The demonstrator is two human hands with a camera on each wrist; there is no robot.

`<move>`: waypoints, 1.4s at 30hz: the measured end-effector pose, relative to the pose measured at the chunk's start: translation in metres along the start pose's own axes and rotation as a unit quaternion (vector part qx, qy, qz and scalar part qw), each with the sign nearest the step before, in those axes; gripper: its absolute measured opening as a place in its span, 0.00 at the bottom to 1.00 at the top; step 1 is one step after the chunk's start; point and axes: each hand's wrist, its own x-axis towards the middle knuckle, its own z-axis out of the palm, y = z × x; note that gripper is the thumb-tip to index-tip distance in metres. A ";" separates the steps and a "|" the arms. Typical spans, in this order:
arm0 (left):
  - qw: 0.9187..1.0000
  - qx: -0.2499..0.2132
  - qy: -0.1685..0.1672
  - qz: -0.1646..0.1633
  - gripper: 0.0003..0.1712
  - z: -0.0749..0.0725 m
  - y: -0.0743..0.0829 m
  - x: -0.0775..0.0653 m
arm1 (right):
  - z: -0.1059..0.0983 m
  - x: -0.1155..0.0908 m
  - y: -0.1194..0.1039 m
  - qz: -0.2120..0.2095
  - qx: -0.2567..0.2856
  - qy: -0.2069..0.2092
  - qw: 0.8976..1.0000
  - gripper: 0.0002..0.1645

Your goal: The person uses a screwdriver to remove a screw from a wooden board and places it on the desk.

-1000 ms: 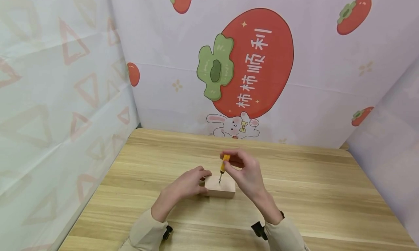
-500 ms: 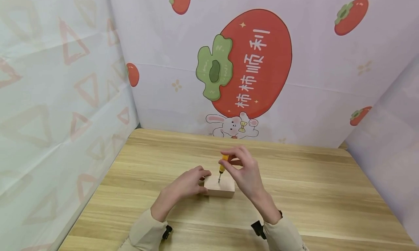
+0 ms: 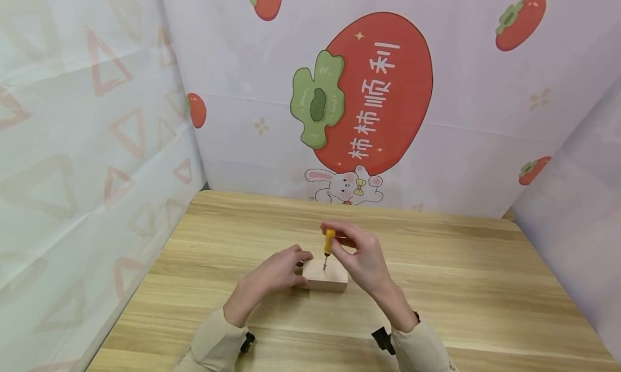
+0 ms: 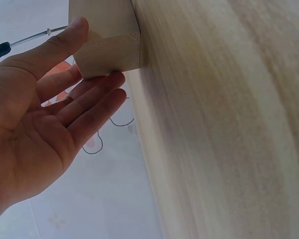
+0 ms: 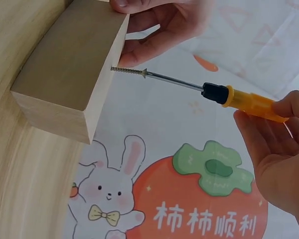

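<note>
A pale wooden block [image 3: 326, 279] lies on the table, its left end gripped between the thumb and fingers of my left hand [image 3: 278, 269]. In the left wrist view, the thumb [image 4: 65, 42] presses one face while fingertips touch another. My right hand [image 3: 361, 253] pinches the yellow handle of a screwdriver [image 3: 329, 242], which stands nearly upright over the block. In the right wrist view, the screwdriver's metal shaft [image 5: 174, 80] meets the head of a screw [image 5: 129, 71]. The screw's point is at the block's top face, and most of its thread shows outside the wood.
The wood-grain table [image 3: 466, 286] stretches around both hands. Behind it hangs a backdrop [image 3: 233, 145] printed with red persimmons and a rabbit. A white sheet [image 3: 87, 172] with triangles borders the left side. Black straps [image 3: 383, 339] sit at the wrists.
The fingers of my right hand shift around the screwdriver handle, opening and closing on it. The screwdriver's top has tilted slightly left, more upright. My left hand and the block stay in place.
</note>
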 end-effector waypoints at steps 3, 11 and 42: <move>1.000 -0.002 -0.001 0.003 0.31 0.000 0.001 -0.001 | 0.001 -0.001 0.002 -0.003 0.001 0.002 1.000 0.19; 1.000 -0.008 0.000 0.000 0.31 -0.001 0.002 -0.002 | 0.001 -0.002 0.004 -0.012 -0.059 0.035 0.998 0.18; 1.000 -0.011 0.000 0.000 0.30 0.000 0.001 -0.001 | 0.000 -0.002 0.005 -0.015 -0.054 0.020 0.998 0.18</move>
